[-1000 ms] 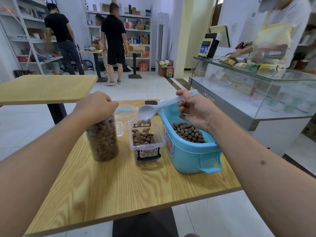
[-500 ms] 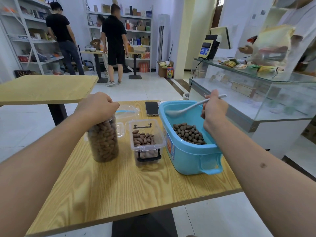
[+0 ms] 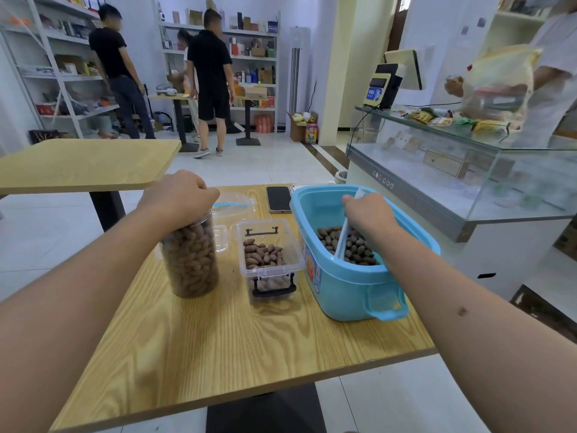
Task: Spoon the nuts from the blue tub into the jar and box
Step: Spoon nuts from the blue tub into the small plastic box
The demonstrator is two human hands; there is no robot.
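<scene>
Head camera, looking down on a wooden table (image 3: 218, 354).

Blue tub (image 3: 349, 285): plastic, right side of the table, open top, handle facing the viewer. Dark brown nuts (image 3: 359, 250) lie on its floor, heaped toward the near end.

Spoon (image 3: 343, 239): white plastic, standing steeply inside the tub, lower end down among the nuts, upper tip showing above the knuckles.

Right hand (image 3: 365, 214): over the tub, fingers curled round the spoon handle, gripping it.

Jar (image 3: 190, 260): clear, cylindrical, upright, left of centre, filled nearly to the top with light brown nuts.

Left hand (image 3: 181, 195): on top of the jar, fingers curled down over its mouth, holding it.

Box (image 3: 270, 260): clear plastic, rectangular, between jar and tub, apart from both, lid off, black clasps at near and far ends, partly filled with nuts.

Clear lid with blue seal (image 3: 234, 204): flat on the table behind the jar and box.

Phone (image 3: 278, 199): dark screen up, at the far edge, just beside the tub's far corner.

Surroundings: second wooden table (image 3: 84, 164) to the left; glass counter (image 3: 468, 170) to the right; shelves and standing people at the back.
</scene>
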